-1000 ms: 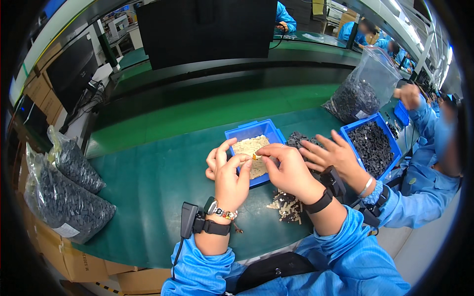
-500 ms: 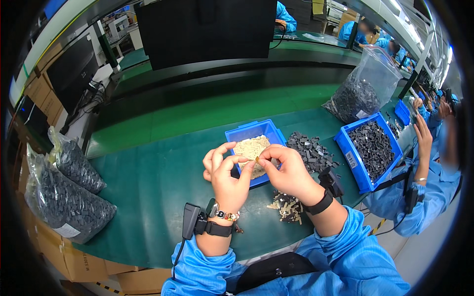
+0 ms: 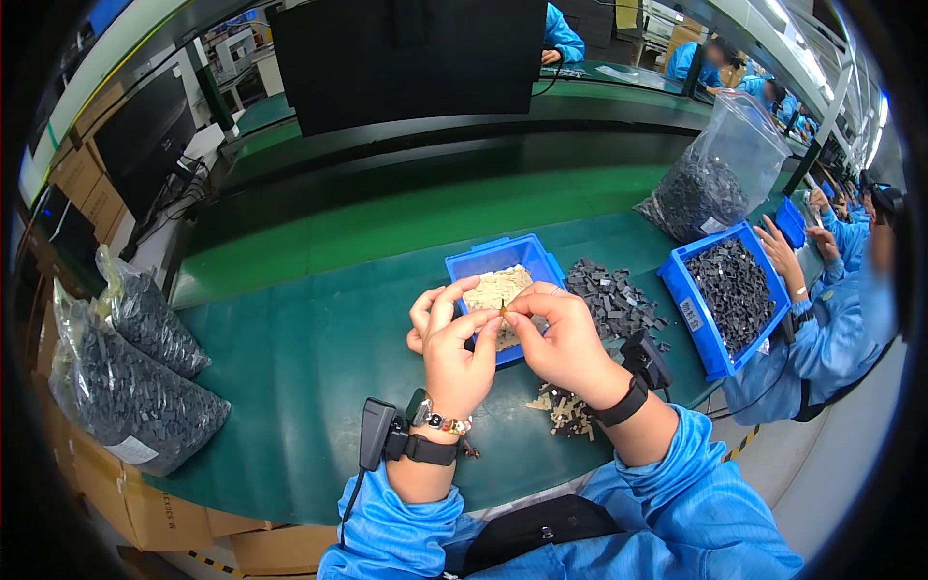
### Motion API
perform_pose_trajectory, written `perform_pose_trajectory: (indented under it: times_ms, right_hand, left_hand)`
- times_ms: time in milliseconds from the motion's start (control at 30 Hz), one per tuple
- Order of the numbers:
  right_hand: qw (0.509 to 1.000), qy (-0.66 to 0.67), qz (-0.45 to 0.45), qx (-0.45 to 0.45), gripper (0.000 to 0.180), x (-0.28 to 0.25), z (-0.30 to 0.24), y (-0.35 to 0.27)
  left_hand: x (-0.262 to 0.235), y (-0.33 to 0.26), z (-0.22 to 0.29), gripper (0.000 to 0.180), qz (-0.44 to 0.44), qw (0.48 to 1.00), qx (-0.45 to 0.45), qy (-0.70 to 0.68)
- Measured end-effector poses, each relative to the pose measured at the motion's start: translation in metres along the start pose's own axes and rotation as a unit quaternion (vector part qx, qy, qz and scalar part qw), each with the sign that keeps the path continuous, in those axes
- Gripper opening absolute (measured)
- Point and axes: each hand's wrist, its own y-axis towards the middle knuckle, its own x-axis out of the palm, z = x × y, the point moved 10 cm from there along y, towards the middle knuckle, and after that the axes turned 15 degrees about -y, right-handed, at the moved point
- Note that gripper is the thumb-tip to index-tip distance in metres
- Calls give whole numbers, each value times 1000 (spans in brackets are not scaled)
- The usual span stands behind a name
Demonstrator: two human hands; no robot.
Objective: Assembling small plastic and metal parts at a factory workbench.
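Observation:
Over the near side of a blue box (image 3: 535,246) holding small beige pieces (image 3: 505,282), my two hands meet at their fingertips. My left hand (image 3: 456,360) pinches a tiny brownish piece (image 3: 503,308) between thumb and index finger, its other fingers curled loosely. From the other side, the thumb and index finger of my right hand (image 3: 572,348) close on that same piece. A thin dark tip sticks up between the fingers; most of the piece is covered, so its kind cannot be told.
Loose dark rectangular pieces (image 3: 619,300) lie right of the box, and a mixed beige-and-dark heap (image 3: 564,410) lies below my right wrist. A blue bin (image 3: 688,307) of dark pieces, a co-worker's hand (image 3: 781,256), filled plastic bags (image 3: 135,391) and a black monitor (image 3: 411,68) surround the green table (image 3: 319,387).
My fingers have shifted slightly around the piece, and its dark tip now shows upward. At the right, the co-worker's raised hand has come down to the edge of the blue bin.

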Motion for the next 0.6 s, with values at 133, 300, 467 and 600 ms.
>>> perform_pose_trajectory:
  times_ms: [133, 300, 467, 600]
  right_hand:
    - [1000, 4, -6, -1, 5, 1, -1, 0]
    - [1000, 0, -10, 1, 6, 1, 1, 0]
    - [1000, 9, -17, 2, 6, 2, -1, -1]
    - [1000, 3, -10, 9, 6, 0, 6, -1]
  left_hand:
    - [0, 0, -2, 9, -4, 1000, 11, -9]
    - [4, -1, -9, 7, -15, 998, 4, -61]
    - [2, -1, -10, 7, -16, 998, -2, -65]
    - [9, 0, -11, 7, -29, 996, 2, -81]
